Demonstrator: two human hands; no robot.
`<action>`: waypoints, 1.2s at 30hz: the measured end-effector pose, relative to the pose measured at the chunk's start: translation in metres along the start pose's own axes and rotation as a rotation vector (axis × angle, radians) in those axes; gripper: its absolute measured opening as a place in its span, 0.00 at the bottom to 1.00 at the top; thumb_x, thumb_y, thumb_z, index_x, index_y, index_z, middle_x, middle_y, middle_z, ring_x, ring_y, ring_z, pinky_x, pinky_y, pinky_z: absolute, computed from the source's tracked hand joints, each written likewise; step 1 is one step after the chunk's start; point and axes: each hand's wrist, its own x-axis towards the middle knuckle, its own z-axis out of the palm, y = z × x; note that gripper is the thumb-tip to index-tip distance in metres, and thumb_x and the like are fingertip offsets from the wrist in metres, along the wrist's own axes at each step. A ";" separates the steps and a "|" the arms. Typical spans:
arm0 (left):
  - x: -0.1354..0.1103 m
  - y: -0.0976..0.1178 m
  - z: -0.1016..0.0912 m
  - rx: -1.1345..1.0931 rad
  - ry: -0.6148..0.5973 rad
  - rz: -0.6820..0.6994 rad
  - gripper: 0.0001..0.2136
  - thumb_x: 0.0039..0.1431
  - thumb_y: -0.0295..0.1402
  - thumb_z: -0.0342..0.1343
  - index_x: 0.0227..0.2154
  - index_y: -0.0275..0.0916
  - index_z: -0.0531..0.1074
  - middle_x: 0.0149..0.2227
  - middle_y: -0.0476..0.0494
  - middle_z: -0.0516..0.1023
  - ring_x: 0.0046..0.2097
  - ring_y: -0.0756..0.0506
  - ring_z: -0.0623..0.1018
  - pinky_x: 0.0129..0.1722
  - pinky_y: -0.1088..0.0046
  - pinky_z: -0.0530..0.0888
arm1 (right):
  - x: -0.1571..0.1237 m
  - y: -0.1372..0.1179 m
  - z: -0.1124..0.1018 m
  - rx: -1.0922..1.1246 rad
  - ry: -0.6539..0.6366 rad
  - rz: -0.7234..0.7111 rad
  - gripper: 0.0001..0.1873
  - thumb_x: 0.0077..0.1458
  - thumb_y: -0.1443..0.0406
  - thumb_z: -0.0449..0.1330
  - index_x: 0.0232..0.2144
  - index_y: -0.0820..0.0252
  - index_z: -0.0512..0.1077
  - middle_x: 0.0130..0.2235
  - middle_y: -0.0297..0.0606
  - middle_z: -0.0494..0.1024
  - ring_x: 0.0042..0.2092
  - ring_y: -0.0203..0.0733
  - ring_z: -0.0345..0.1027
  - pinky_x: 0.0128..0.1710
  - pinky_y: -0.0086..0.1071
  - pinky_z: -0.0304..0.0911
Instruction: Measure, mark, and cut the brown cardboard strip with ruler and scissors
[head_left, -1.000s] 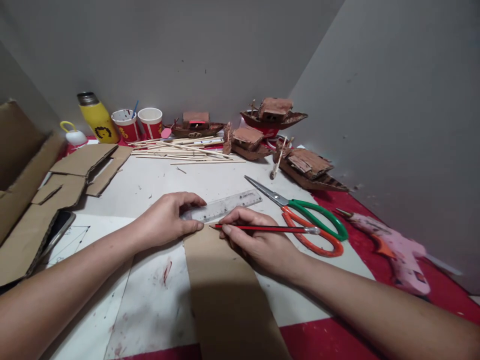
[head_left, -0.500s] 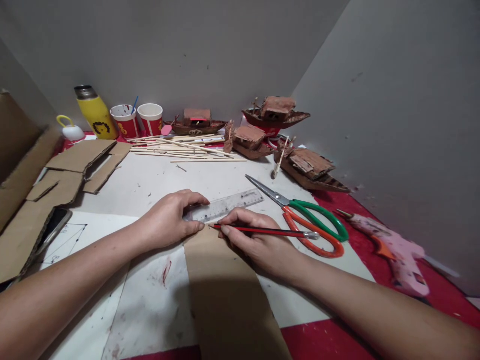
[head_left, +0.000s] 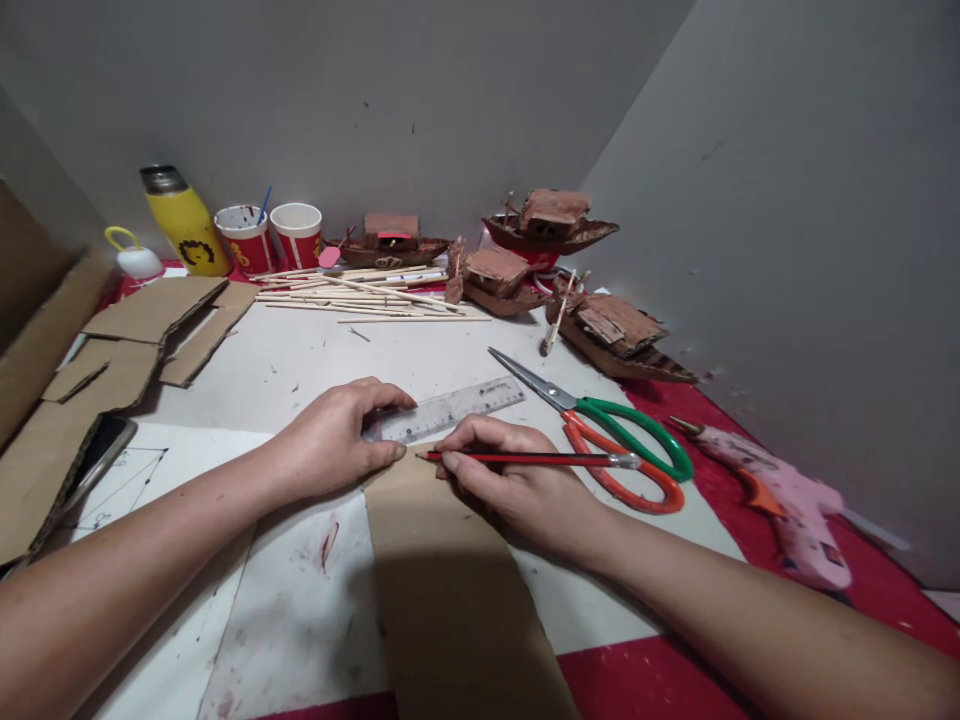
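Note:
A clear plastic ruler [head_left: 465, 405] lies slanted across the far end of a brown cardboard strip [head_left: 465, 620]. My left hand [head_left: 345, 435] holds the ruler's left end, its fingers curled over it and the thumb at the cardboard's far edge. In my right hand [head_left: 517, 475] is a red and black pencil [head_left: 540, 458], pinched near its point. That point rests at or just above the cardboard, close to my left thumb. Beside the right hand lie scissors [head_left: 555, 395] with one green and one orange handle, blades pointing away to the left.
A pink glue gun [head_left: 787, 490] lies at right on red cloth. Model boats [head_left: 622, 335] and thin wooden sticks [head_left: 367, 295] are at the back, with paper cups [head_left: 296, 235] and a yellow bottle [head_left: 187, 225]. Cardboard pieces [head_left: 112, 370] partly cover a phone [head_left: 105, 455] at left.
The view has shifted very slightly. Both hands, the ruler and the pencil keep nearly the same places relative to the cardboard.

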 end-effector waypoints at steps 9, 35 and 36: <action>0.003 -0.012 -0.003 -0.328 -0.048 -0.081 0.11 0.57 0.31 0.55 0.43 0.36 0.76 0.33 0.48 0.77 0.31 0.49 0.71 0.31 0.74 0.67 | -0.001 0.007 -0.002 0.435 0.074 0.116 0.09 0.55 0.60 0.64 0.32 0.59 0.70 0.28 0.34 0.77 0.24 0.31 0.64 0.18 0.22 0.59; -0.002 -0.011 -0.041 -0.481 -0.305 -0.305 0.11 0.57 0.37 0.61 0.40 0.35 0.75 0.20 0.56 0.64 0.19 0.55 0.59 0.17 0.81 0.58 | -0.017 0.015 -0.011 -0.093 0.048 -0.512 0.15 0.66 0.66 0.54 0.51 0.52 0.73 0.46 0.40 0.82 0.48 0.42 0.76 0.49 0.36 0.71; -0.002 -0.011 -0.042 -0.492 -0.305 -0.290 0.10 0.57 0.37 0.61 0.38 0.36 0.74 0.21 0.55 0.65 0.20 0.55 0.60 0.18 0.81 0.59 | -0.015 0.016 -0.013 -0.179 0.063 -0.542 0.15 0.66 0.67 0.53 0.52 0.53 0.73 0.47 0.41 0.82 0.50 0.42 0.75 0.51 0.37 0.70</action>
